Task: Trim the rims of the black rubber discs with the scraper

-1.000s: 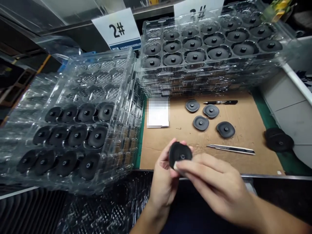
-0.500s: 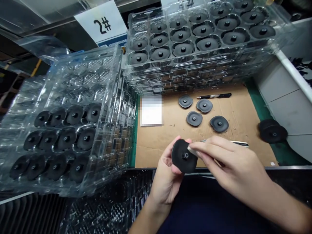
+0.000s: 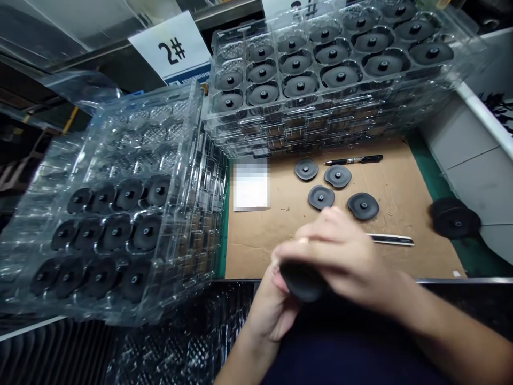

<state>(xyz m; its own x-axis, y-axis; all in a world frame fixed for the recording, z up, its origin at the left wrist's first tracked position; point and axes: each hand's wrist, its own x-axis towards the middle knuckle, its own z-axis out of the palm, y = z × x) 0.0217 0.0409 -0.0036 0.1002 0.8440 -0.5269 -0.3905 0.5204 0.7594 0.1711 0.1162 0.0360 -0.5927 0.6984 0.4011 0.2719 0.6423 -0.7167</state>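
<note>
The black rubber disc (image 3: 302, 280) was held between both hands, just in front of the bench's near edge, with its face turned downward and its upper side partly hidden. The left hand (image 3: 268, 305) supported it from below, its fingers mostly concealed behind the disc. The right hand (image 3: 340, 251) lay over it, with the fingers closed and curved across the rim. Four similar discs (image 3: 337, 176) lay apart on the cardboard sheet (image 3: 417, 214), beyond the hands. A utility knife (image 3: 390, 240) lay just beside the right hand, and a black pen (image 3: 352, 159) lay behind the discs. A blurred white sheet (image 3: 251, 187) lay to the left. Clear plastic trays (image 3: 320, 67) holding discs stood stacked behind the cardboard, and a second tilted stack (image 3: 120, 214) stood on the left.
</note>
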